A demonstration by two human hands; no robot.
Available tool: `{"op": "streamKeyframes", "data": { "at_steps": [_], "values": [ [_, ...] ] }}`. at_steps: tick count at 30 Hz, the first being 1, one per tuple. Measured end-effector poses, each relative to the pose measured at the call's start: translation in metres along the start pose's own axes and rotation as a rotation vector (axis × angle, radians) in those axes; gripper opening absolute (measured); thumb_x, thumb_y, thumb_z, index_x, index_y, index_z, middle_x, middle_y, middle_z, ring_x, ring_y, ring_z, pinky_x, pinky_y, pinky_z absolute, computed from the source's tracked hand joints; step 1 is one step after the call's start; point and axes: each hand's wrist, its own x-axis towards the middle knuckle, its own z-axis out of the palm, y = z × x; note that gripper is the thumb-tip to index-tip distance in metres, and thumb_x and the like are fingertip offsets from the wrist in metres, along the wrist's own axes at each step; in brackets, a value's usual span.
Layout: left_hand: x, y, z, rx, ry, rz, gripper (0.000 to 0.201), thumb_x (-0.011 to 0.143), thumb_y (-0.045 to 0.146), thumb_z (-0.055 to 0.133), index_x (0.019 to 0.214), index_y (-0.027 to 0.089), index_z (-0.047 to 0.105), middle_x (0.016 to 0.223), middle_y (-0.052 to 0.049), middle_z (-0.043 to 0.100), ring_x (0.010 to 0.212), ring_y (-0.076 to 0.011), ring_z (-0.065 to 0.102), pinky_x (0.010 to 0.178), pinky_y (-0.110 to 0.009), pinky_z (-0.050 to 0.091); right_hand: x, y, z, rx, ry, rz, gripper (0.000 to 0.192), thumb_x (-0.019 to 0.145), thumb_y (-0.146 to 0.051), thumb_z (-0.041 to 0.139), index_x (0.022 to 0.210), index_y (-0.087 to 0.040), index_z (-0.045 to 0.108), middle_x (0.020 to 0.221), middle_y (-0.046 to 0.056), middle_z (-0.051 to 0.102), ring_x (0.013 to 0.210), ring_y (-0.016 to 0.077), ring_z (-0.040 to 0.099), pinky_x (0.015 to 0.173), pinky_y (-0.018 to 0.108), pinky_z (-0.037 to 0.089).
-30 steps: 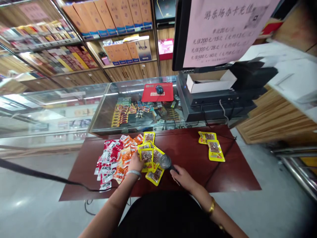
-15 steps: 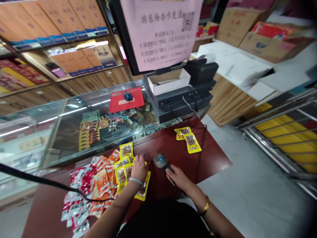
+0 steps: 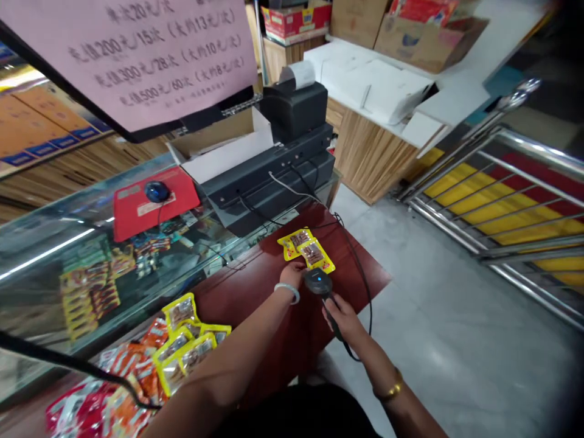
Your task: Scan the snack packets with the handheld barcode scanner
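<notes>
- My right hand [image 3: 341, 315] is wrapped tight round the barcode scanner [image 3: 318, 283], head just beside the yellow packets [image 3: 307, 248] — its cable [image 3: 360, 274] could snag and drag them off the table's [image 3: 255, 286] edge.
- My left hand [image 3: 292, 274], fingers bent, touches those packets; whether it grips one I can't tell.
- Half a second ago it sat on the near snack pile [image 3: 182, 347] — now it's across the table.

Two yellow snack packets [image 3: 308, 248] lie on the dark red wooden table [image 3: 255, 289], far right. Left hand [image 3: 292, 275] touches them; black handheld scanner [image 3: 318, 281] just right. Yellow, orange and red packet pile [image 3: 150, 365] lies near left. Glass display counter [image 3: 68, 255] stands behind.
</notes>
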Motion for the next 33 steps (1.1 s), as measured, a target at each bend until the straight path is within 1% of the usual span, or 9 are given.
{"op": "streamKeyframes", "data": {
  "at_steps": [3, 8, 11, 14, 17, 21, 27, 30, 33],
  "values": [
    [0.0, 0.014, 0.014, 0.264, 0.103, 0.038, 0.043, 0.077, 0.03, 0.075, 0.114, 0.013, 0.06, 0.098, -0.012, 0.073, 0.085, -0.0208, 0.07, 0.071, -0.027, 0.05, 0.003, 0.004, -0.014, 0.027, 0.048, -0.005, 0.06, 0.077, -0.072, 0.062, 0.105, -0.019, 0.055, 0.056, -0.007, 0.051, 0.039, 0.0075, 0.04, 0.037, 0.019, 0.032],
    [-0.007, 0.027, 0.027, 0.526, 0.166, 0.116, 0.036, 0.088, 0.015, 0.05, 0.124, 0.009, 0.053, 0.109, -0.021, 0.069, 0.097, -0.0252, 0.068, 0.076, -0.031, 0.047, 0.007, 0.006, -0.028, 0.056, 0.094, 0.023, 0.055, 0.08, -0.067, 0.062, 0.106, -0.02, 0.055, 0.06, -0.006, 0.054, 0.041, 0.0074, 0.043, 0.037, 0.018, 0.033],
    [-0.008, 0.028, 0.029, 0.59, 0.151, 0.191, 0.025, 0.085, 0.015, 0.053, 0.108, 0.012, 0.062, 0.105, -0.018, 0.069, 0.099, -0.0237, 0.066, 0.081, -0.03, 0.046, 0.009, 0.003, -0.031, 0.058, 0.096, 0.017, 0.053, 0.08, -0.067, 0.063, 0.105, -0.02, 0.056, 0.06, -0.006, 0.054, 0.041, 0.0075, 0.043, 0.037, 0.018, 0.034],
    [-0.007, 0.021, 0.021, 0.579, 0.109, 0.286, 0.01, 0.081, 0.017, 0.06, 0.088, 0.013, 0.067, 0.104, -0.016, 0.068, 0.1, -0.0215, 0.063, 0.085, -0.028, 0.046, 0.011, -0.002, -0.03, 0.052, 0.097, 0.006, 0.055, 0.079, -0.067, 0.063, 0.107, -0.02, 0.056, 0.059, -0.007, 0.052, 0.04, 0.0075, 0.042, 0.037, 0.018, 0.033],
    [-0.011, 0.006, 0.001, 0.457, 0.043, 0.321, 0.007, 0.079, 0.019, 0.065, 0.084, 0.016, 0.067, 0.097, -0.009, 0.069, 0.091, -0.0177, 0.062, 0.082, -0.026, 0.047, 0.011, -0.011, -0.024, 0.039, 0.081, -0.004, 0.057, 0.078, -0.068, 0.063, 0.106, -0.02, 0.055, 0.059, -0.007, 0.052, 0.04, 0.0078, 0.041, 0.037, 0.019, 0.034],
    [-0.028, -0.028, -0.037, 0.218, -0.031, 0.261, 0.012, 0.08, 0.027, 0.065, 0.09, 0.02, 0.068, 0.085, 0.0, 0.07, 0.079, -0.0139, 0.062, 0.075, -0.024, 0.049, 0.012, -0.022, -0.005, 0.005, 0.024, 0.008, 0.06, 0.075, -0.072, 0.063, 0.104, -0.02, 0.053, 0.058, -0.007, 0.051, 0.041, 0.0087, 0.041, 0.038, 0.021, 0.033],
    [-0.057, -0.078, -0.083, -0.021, 0.042, 0.216, 0.014, 0.078, 0.025, 0.066, 0.09, 0.018, 0.069, 0.091, -0.002, 0.073, 0.086, -0.0161, 0.066, 0.079, -0.025, 0.052, 0.014, -0.025, 0.041, -0.043, -0.154, 0.007, 0.052, 0.079, -0.07, 0.06, 0.094, -0.021, 0.051, 0.057, -0.008, 0.046, 0.04, 0.0083, 0.038, 0.038, 0.021, 0.031],
    [-0.072, -0.098, -0.105, -0.051, 0.12, 0.19, 0.014, 0.077, 0.028, 0.069, 0.087, 0.018, 0.068, 0.089, -0.001, 0.073, 0.085, -0.0157, 0.066, 0.079, -0.025, 0.052, 0.012, -0.02, 0.065, -0.106, -0.25, -0.012, 0.051, 0.08, -0.072, 0.058, 0.084, -0.022, 0.048, 0.055, -0.008, 0.045, 0.04, 0.0079, 0.036, 0.038, 0.021, 0.03],
    [-0.093, -0.116, -0.141, -0.018, 0.217, 0.139, 0.016, 0.078, 0.03, 0.069, 0.088, 0.018, 0.067, 0.088, -0.001, 0.073, 0.084, -0.0158, 0.066, 0.078, -0.025, 0.05, 0.007, -0.01, 0.091, -0.189, -0.342, 0.0, 0.052, 0.079, -0.074, 0.056, 0.079, -0.023, 0.046, 0.054, -0.008, 0.046, 0.04, 0.0084, 0.037, 0.039, 0.021, 0.03]
  ]
}}
